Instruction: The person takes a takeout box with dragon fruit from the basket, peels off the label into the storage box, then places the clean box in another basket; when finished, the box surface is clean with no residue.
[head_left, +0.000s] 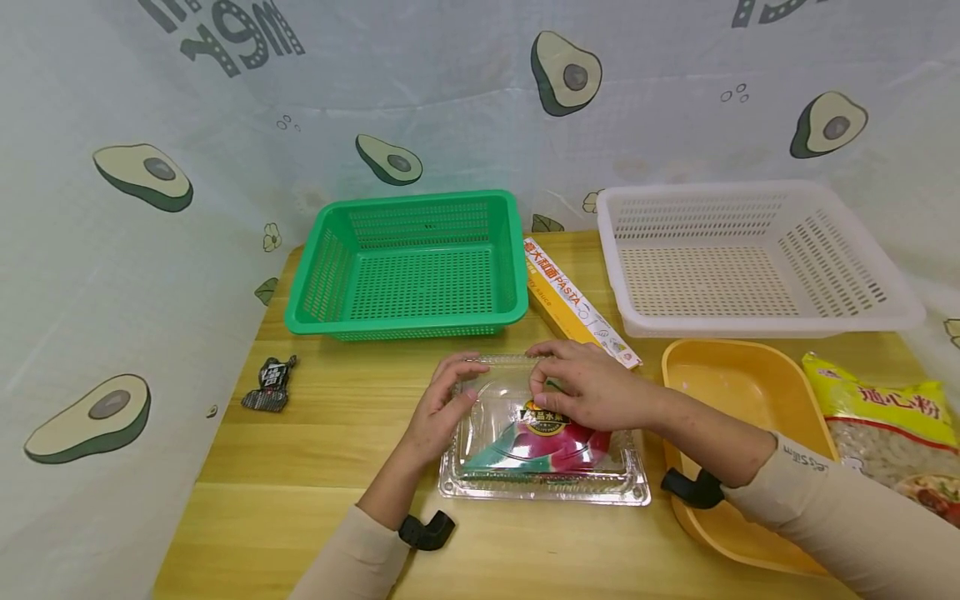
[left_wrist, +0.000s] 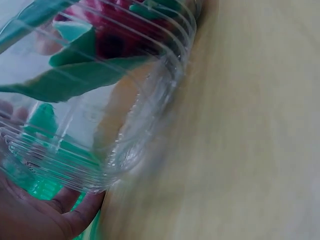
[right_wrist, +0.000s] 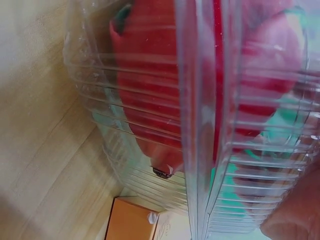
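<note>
One clear box (head_left: 542,454) on the counter (head_left: 322,467) looks light, slick, easily dented; I'd take its rim (head_left: 543,495). My left grip (head_left: 438,408) clasps its far-left corner; whether my right grip (head_left: 592,385) pinches, I can't tell.

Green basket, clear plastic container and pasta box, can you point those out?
Green basket (head_left: 422,283), head view: its bare floor.
Clear plastic container (head_left: 543,490), head view: its front rim.
Pasta box (head_left: 576,302), head view: its printed face.

A green basket (head_left: 408,326) and a white basket (head_left: 772,326) stand along the back of a wooden table (head_left: 337,383), a pasta box (head_left: 573,302) slanting between them. An orange tub (head_left: 720,375) sits beside a yellow-topped bag (head_left: 892,425); a black packet (head_left: 271,383) lies at left.
</note>
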